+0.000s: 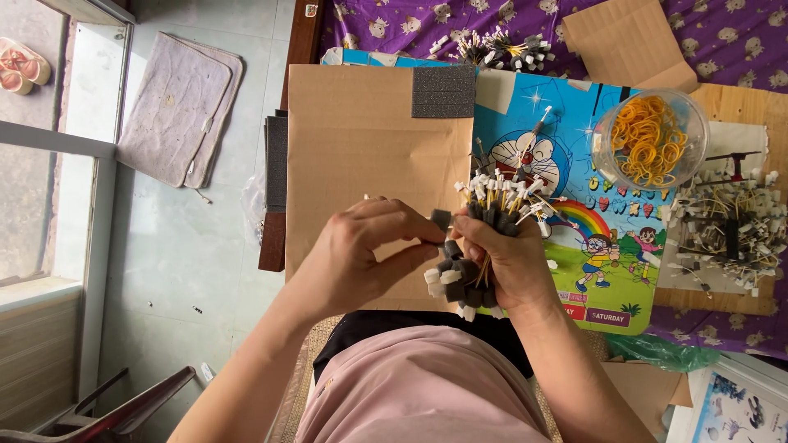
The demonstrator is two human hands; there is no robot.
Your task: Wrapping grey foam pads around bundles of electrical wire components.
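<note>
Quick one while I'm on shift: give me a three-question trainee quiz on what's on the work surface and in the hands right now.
1. True or false: the right hand grips a bundle of yellow wires with white connectors and dark grey foam caps.
2. What fills the clear round plastic container?
A. white connectors
B. yellow rubber bands
C. foam squares
3. Fill in: the left hand pinches a small dark grey foam ____ beside the bundle.

Key:
1. True.
2. B: yellow rubber bands.
3. Piece. A larger dark grey foam square lies on the brown cardboard sheet further away.
</note>
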